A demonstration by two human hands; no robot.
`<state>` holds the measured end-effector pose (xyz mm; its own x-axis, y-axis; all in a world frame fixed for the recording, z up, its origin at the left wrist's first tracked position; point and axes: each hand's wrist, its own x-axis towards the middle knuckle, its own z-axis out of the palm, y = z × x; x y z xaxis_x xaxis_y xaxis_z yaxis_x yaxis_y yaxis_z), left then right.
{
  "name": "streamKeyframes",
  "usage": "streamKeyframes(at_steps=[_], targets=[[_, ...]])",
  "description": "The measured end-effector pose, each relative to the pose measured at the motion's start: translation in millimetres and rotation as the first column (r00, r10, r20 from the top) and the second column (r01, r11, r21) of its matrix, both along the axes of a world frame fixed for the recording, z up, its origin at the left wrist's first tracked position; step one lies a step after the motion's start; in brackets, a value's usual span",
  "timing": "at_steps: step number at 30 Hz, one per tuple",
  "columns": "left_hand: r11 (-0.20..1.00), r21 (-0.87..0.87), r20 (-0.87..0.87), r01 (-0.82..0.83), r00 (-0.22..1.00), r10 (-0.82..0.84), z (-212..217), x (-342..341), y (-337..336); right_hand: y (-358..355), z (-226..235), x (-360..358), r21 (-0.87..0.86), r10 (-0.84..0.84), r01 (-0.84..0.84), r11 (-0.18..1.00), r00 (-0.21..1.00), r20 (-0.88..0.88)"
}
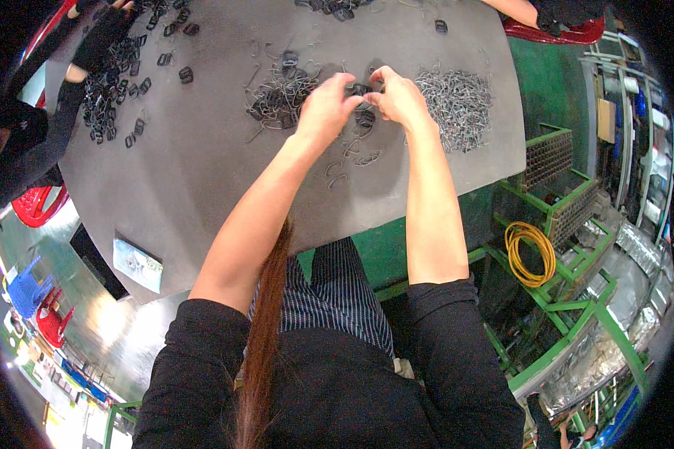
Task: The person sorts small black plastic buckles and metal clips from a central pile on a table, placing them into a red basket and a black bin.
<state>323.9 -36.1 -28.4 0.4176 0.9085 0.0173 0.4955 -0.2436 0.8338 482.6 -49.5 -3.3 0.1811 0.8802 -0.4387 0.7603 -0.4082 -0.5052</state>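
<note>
L hand [326, 109]: fingers curled at blk buckle [361, 89]; pinch hidden, can't tell.
R hand [398, 97]: likewise, can't tell.
Buckle posn: btwn fingertips, partly covered.
Wire hooks [458, 111]: piled R of R hand.
Coworker's arm [515, 10]: cut off, top R.

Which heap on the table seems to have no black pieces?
The silvery wire heap right of the right hand; the middle heap, the far-left heap and the top heap all look partly black.
</note>
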Motion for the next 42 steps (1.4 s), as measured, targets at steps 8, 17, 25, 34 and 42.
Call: streamKeyframes(at_steps=[8, 17, 25, 34, 42], targets=[[0.991, -0.004, -0.182, 0.134, 0.974, -0.132, -11.5, -18.3, 2.8, -16.2, -6.9, 4.0, 0.023, 0.075, -0.076, 0.997, 0.997, 0.036], [0.986, 0.142, -0.271, 0.083, 0.962, -0.042, -1.9, -19.3, -13.7, -74.8, 2.4, 13.1, -0.212, -0.396, 0.472, 0.856, 0.333, -0.856], [0.657, -0.709, 0.250, 0.255, 0.963, -0.103, 33.6, -55.6, 10.7, -58.6, 5.5, -25.4, -0.011, -0.079, 0.080, 0.997, 0.994, 0.081], [0.446, -0.777, 0.623, 0.444, 0.441, 0.646, 29.8, -80.8, -4.8, -45.2, 36.0, -42.9, 0.100, -0.131, 0.173, 0.980, 0.935, -0.330], [0.289, -0.805, 0.365, 0.519, 0.049, 0.930, 52.5, -43.3, -3.3, 0.4, 62.5, -114.7, 0.777, 0.272, -0.068, 0.625, 0.953, -0.136]])
